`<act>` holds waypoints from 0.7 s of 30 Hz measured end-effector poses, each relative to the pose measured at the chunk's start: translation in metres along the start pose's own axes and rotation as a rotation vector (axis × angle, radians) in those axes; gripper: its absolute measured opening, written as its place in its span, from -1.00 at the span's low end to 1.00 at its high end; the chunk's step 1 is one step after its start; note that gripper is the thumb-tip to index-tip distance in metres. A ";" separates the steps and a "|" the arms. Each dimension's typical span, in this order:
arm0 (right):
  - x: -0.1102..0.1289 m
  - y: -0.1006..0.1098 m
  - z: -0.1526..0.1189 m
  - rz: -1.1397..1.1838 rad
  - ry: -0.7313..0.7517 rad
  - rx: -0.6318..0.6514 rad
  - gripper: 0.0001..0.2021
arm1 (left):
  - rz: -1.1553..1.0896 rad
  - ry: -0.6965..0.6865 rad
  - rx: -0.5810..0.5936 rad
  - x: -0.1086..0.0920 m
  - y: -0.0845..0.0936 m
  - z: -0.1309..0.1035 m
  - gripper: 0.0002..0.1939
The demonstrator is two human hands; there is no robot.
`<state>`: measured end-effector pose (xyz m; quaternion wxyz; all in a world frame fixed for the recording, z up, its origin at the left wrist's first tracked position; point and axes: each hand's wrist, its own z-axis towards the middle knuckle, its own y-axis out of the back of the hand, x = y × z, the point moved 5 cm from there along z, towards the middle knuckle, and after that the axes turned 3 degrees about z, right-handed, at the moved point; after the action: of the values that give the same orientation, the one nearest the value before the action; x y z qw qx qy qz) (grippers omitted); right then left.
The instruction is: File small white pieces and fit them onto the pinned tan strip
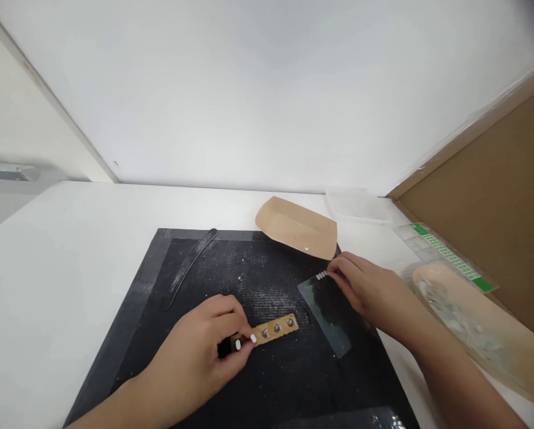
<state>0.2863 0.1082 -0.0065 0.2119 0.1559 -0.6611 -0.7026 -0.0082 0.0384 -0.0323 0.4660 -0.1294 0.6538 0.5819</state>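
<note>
My left hand (211, 345) pinches the left end of a narrow tan strip (271, 330) lying on a black mat (213, 274). Small dark, shiny round pieces sit in a row along the strip. White tips show at my left thumb and finger. To the right, my right hand (360, 280) has its fingers pressed together at the upper corner of a clear sheet (327, 313). Several small pale pieces (322, 275) form a short row beside these fingertips. What the right fingertips hold, if anything, is hidden.
A curved black file (191, 268) lies at the mat's upper left. A tan paper tray (298, 226) overlaps its back edge. At right are a clear shallow lid (359, 205), a green-and-white labelled case (448, 256) and a tray of clear pieces (463, 328).
</note>
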 end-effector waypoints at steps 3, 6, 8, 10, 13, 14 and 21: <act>0.014 0.011 0.000 0.093 0.033 -0.064 -0.85 | 0.011 0.004 0.007 -0.001 0.000 -0.001 -0.88; 0.042 0.018 0.000 0.264 0.116 -0.094 -0.88 | 0.045 -0.002 0.026 -0.003 -0.001 -0.002 -0.93; 0.065 0.018 0.001 0.345 0.185 -0.086 -0.90 | 0.073 -0.009 0.034 -0.005 -0.002 -0.003 -0.93; 0.085 0.016 0.002 0.391 0.257 -0.074 -0.90 | 0.088 -0.015 0.019 -0.007 -0.002 -0.003 -0.91; 0.106 0.012 0.003 0.353 0.345 -0.080 -0.91 | 0.075 -0.036 -0.032 -0.010 -0.003 -0.003 -0.86; 0.110 0.011 0.003 0.331 0.369 -0.090 -0.91 | 0.065 -0.046 -0.049 -0.010 -0.004 -0.003 -0.83; 0.120 0.006 0.002 0.205 0.449 -0.110 -0.86 | 0.009 -0.111 -0.123 -0.014 -0.009 0.001 -0.83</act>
<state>0.1829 0.0493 0.0072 0.4318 0.2284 -0.5707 -0.6600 0.0063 0.0319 -0.0278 0.4903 -0.1223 0.5907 0.6291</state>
